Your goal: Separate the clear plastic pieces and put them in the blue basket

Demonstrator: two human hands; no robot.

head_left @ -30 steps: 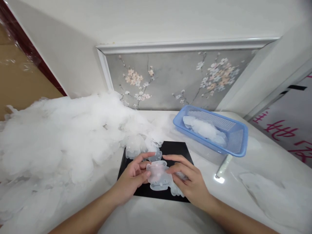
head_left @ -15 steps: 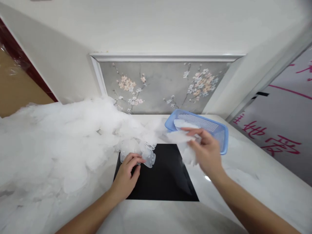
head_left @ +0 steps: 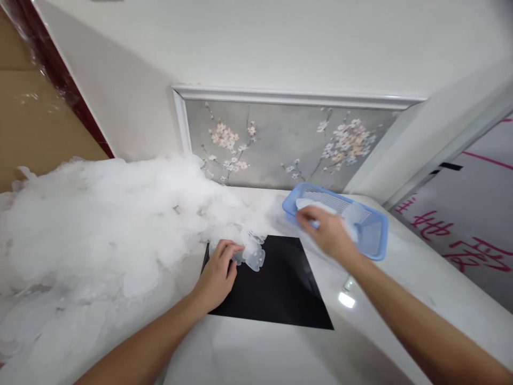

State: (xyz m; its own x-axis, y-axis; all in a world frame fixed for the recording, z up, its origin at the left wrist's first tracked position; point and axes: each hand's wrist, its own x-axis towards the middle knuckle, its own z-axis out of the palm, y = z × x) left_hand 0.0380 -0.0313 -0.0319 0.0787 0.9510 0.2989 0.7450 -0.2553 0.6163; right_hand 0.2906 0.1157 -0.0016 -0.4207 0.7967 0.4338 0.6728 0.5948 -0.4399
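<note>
My left hand (head_left: 219, 274) rests on the upper left corner of a black mat (head_left: 276, 289), fingers curled on a translucent white plastic piece (head_left: 254, 256) at the edge of a big heap of such pieces (head_left: 100, 230). My right hand (head_left: 326, 232) reaches over the near rim of a blue basket (head_left: 377, 238), pinching a translucent white piece (head_left: 308, 206) that lies partly inside. More white pieces (head_left: 355, 214) sit in the basket.
The white marble-look table (head_left: 280, 353) runs to a wall with a grey flower-painted panel (head_left: 280, 144). A board with red characters (head_left: 473, 240) stands at the right. Brown cardboard (head_left: 24, 123) is at the far left.
My right hand carried the white piece from the black mat up and right to the blue basket. My left hand moved to the heap's edge and took hold of another piece.
</note>
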